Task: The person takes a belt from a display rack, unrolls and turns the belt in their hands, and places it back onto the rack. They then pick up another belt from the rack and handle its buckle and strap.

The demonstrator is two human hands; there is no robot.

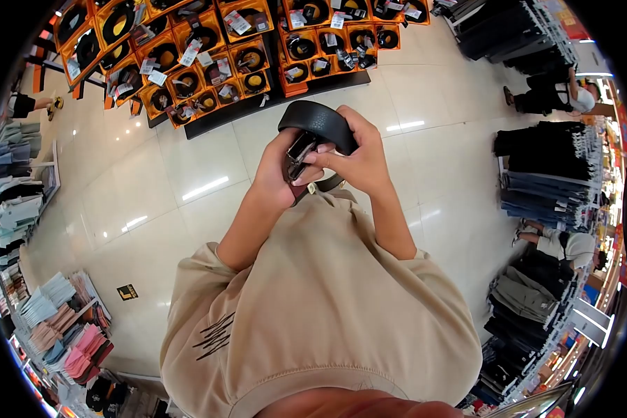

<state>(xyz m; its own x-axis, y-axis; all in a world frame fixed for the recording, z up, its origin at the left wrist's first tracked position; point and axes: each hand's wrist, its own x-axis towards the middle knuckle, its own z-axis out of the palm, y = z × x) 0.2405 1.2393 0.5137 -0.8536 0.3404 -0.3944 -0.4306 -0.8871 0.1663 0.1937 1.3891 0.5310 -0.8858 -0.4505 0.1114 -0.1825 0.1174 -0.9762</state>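
A black leather belt (315,117), coiled into a loop, is held in front of my chest by both hands. My left hand (280,167) is closed around the side of the coil near the dark metal buckle (299,153). My right hand (359,153) grips the other side of the belt, its thumb and fingers reaching across to the buckle. A dark reddish-brown piece hangs below the buckle; what it is I cannot tell. Part of the belt's inner side is hidden by my fingers.
Ahead stands a display of orange boxes (188,83) with coiled belts and price tags. Racks of dark trousers (547,150) line the right, with two people beside them. Folded clothes (56,313) lie on the left. Pale tiled floor (118,209) lies between.
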